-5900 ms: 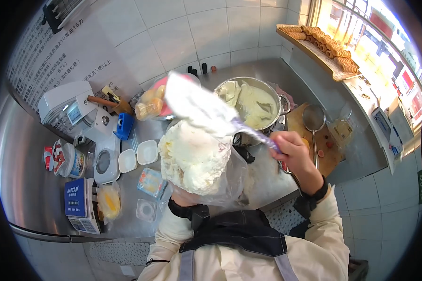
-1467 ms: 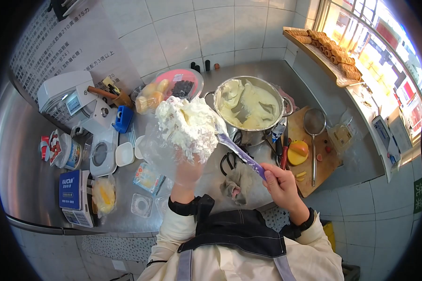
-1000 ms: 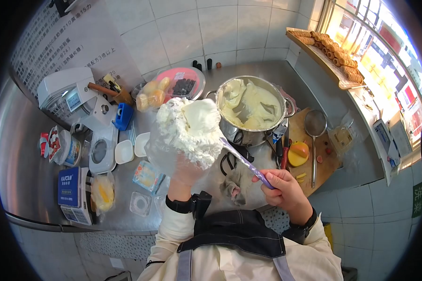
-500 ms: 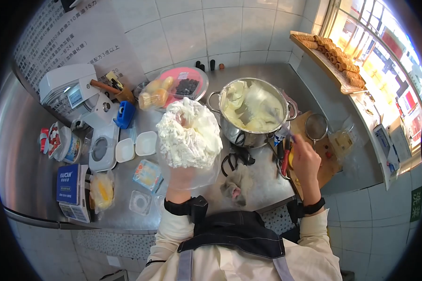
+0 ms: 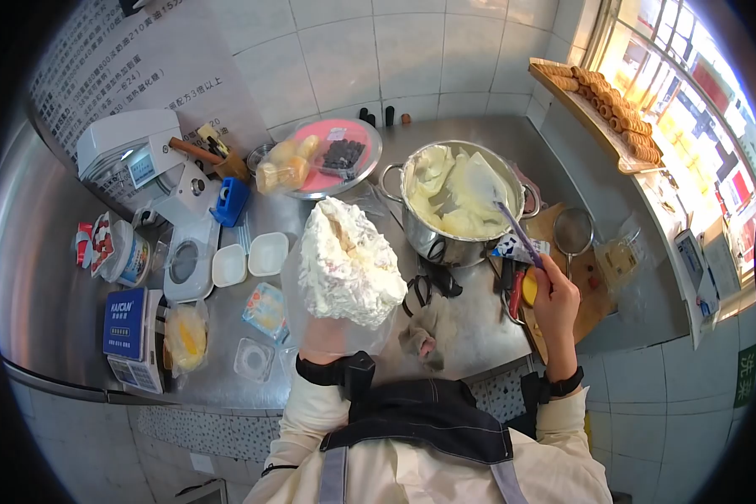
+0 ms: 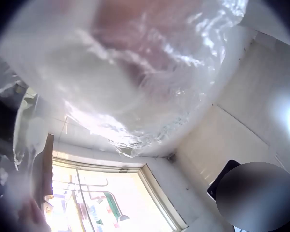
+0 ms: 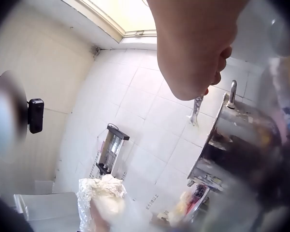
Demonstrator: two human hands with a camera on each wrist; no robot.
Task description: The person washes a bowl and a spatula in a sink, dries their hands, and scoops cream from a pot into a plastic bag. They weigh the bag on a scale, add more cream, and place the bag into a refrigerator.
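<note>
A clear plastic piping bag (image 5: 344,269), folded open at the top and heaped with stiff, rough-peaked white cream (image 5: 349,252), stands upright above the steel counter (image 5: 470,336), just left of a steel pot (image 5: 445,244). The cream spills over the bag's turned-down collar; the film below it is wrinkled and see-through. The left hand (image 5: 328,336) holds the bag from underneath, forearm raised vertically, fingers wrapped around the plastic inside the cuff; from the left wrist view, only crinkled film pressed against skin can be made out.

To the right, the pot holds smooth, pale yellow cream (image 5: 445,197) smeared up its inner wall. A spatula (image 5: 500,210) with a purple handle and pale blade rests blade-down in that cream, the handle slanting out over the rim toward the person. The right hand (image 5: 553,290) grips the handle's end, fingers closed around it, wrist low beside the pot and over a wooden cutting board (image 5: 592,294). Scissors (image 5: 424,286) and a crumpled cloth (image 5: 420,340) lie on the counter between the two hands.
</note>
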